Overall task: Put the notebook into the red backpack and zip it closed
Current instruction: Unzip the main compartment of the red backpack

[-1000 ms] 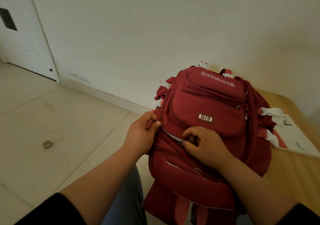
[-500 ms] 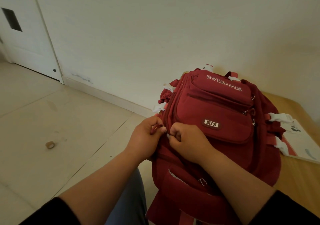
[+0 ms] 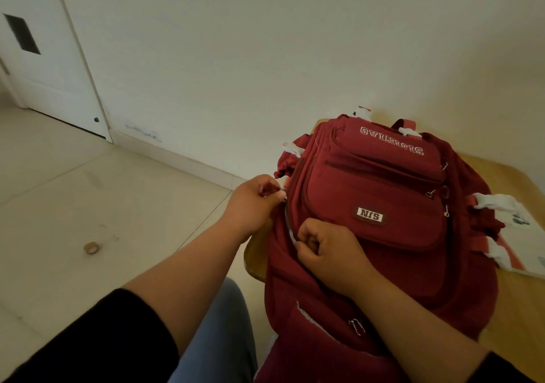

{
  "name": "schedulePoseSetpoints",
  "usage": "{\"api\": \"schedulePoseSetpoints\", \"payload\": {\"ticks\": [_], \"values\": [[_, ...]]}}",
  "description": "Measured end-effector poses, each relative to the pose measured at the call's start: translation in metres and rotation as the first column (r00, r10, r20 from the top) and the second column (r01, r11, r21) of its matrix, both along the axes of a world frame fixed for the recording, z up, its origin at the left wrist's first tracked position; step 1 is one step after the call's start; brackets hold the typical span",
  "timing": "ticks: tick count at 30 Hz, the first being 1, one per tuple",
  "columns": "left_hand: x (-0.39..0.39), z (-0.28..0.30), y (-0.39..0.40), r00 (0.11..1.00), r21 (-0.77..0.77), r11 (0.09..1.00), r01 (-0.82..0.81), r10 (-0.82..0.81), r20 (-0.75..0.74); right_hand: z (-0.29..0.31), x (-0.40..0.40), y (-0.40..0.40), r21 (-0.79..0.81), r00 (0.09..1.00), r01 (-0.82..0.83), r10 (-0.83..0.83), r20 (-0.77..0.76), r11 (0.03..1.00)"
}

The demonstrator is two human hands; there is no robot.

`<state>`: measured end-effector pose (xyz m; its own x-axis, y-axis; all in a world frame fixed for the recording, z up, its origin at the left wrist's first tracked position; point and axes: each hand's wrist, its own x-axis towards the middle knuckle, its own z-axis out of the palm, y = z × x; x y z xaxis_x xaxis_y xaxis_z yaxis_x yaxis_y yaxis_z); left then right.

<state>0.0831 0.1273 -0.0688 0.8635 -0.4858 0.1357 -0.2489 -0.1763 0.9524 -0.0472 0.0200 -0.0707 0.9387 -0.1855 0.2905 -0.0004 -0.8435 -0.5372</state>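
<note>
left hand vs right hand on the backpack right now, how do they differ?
The left hand pinches at the left edge of the red backpack, higher up; the right hand sits lower and nearer the bag's middle. The left hand's grip is a fingertip pinch on something small; the right hand's is a curled fist pressed at the pale zipper line. What either holds is hidden. Both touch the backpack on the same zipper line.
</note>
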Motion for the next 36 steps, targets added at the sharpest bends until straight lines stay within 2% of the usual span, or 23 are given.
{"api": "schedulePoseSetpoints", "payload": {"ticks": [9,13,19,31,36], "values": [[0.017,0.008,-0.015,0.999,0.010,1.000,-0.026,0.026,-0.025,0.000,-0.001,-0.002,0.065,1.000,-0.005,0.004,0.017,0.998],[0.024,0.013,-0.022,0.999,0.039,0.999,-0.034,0.034,-0.001,-0.001,-0.001,-0.003,0.070,1.000,-0.005,0.004,0.025,0.998],[0.032,0.015,-0.033,0.998,0.045,0.998,-0.038,0.040,-0.046,-0.002,-0.001,-0.003,0.058,0.999,-0.011,0.009,0.039,0.998],[0.040,0.021,-0.051,0.996,0.031,0.996,-0.087,0.087,0.005,-0.003,-0.001,-0.003,0.052,0.998,-0.015,0.012,0.053,0.999],[0.036,0.015,-0.051,0.989,-0.012,0.993,-0.116,0.114,-0.089,-0.004,-0.001,-0.003,0.040,0.999,-0.005,0.003,0.054,0.999]]}}
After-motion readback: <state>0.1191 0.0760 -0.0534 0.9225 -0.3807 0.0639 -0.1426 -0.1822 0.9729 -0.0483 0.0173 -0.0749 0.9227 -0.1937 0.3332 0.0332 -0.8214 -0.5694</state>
